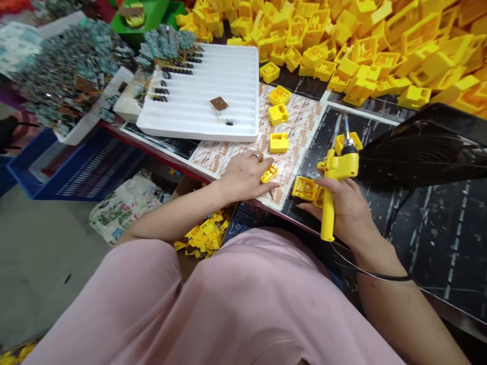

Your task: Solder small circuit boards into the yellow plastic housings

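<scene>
My left hand (247, 175) rests at the front of the patterned board, with thumb and index finger closed around a small yellow plastic housing (269, 174). My right hand (348, 205) grips a yellow soldering gun (337, 172), its metal tip pointing away from me. Right beside those fingers, an open yellow housing (303, 188) lies on the dark table, and another yellow piece is partly hidden by the hand. Three yellow housings (279, 142) form a column beyond my left hand. One more yellow housing (352, 139) sits behind the gun's tip.
A white ribbed foam tray (228, 71) holds wired parts and a brown circuit board (219, 104). Grey wired parts (76, 71) are heaped at left above a blue crate (76, 167). Yellow housings (342, 40) pile up at the back; a black object (422, 147) stands right.
</scene>
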The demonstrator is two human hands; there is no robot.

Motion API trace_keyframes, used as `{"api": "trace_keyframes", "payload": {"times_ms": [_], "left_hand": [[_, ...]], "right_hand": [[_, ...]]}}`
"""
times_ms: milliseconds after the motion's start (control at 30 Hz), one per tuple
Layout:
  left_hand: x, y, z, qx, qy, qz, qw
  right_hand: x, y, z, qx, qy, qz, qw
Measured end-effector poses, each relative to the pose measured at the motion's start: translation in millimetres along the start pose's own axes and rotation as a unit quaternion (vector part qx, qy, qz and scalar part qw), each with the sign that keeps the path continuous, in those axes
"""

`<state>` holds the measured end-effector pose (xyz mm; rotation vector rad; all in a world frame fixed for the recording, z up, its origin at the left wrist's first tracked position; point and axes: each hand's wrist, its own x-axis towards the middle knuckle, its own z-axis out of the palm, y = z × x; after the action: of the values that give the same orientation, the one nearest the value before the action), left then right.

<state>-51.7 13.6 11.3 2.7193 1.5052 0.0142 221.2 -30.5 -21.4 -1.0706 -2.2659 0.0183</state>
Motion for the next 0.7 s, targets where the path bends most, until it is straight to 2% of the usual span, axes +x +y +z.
{"api": "trace_keyframes", "payload": {"times_ms": [67,167,200,267,333,400,433,500,600,700], "left_hand": [[8,2,-1.7,-0.023,-0.037,0.082,0.996],[11,-2,-8.5,-0.086,-0.08,0.263,0.958],[10,-4,-9.6,-0.101,-0.077,0.293,0.947],[6,-5,-8.7,-0.121,-0.039,0.272,0.954],[3,-2,-4.3,-0.131,0.009,0.19,0.973],[3,4,1.6,-0.122,0.027,0.127,0.984],[3,8,4.7,-0.112,0.023,0.119,0.986],[5,16,11.3,-0.095,0.015,0.141,0.985],[7,25,21.3,-0.089,0.05,0.178,0.979],[15,16,23.4,-0.114,0.078,0.205,0.969]], "right_hand": [[2,0,4,0.008,-0.011,-0.017,1.0],[-6,0,2,0.012,-0.006,-0.015,1.0],[-10,1,1,0.012,0.002,-0.009,1.0],[-17,2,-3,0.008,0.014,0.0,1.0],[-22,3,-5,0.001,0.016,0.001,1.0],[-24,3,-4,-0.003,0.019,0.002,1.0],[-24,3,-3,-0.002,0.02,0.003,1.0],[-23,3,0,0.004,0.02,0.001,1.0],[-21,3,2,0.022,0.012,-0.007,1.0],[-21,5,2,0.044,0.01,-0.006,0.999]]}}
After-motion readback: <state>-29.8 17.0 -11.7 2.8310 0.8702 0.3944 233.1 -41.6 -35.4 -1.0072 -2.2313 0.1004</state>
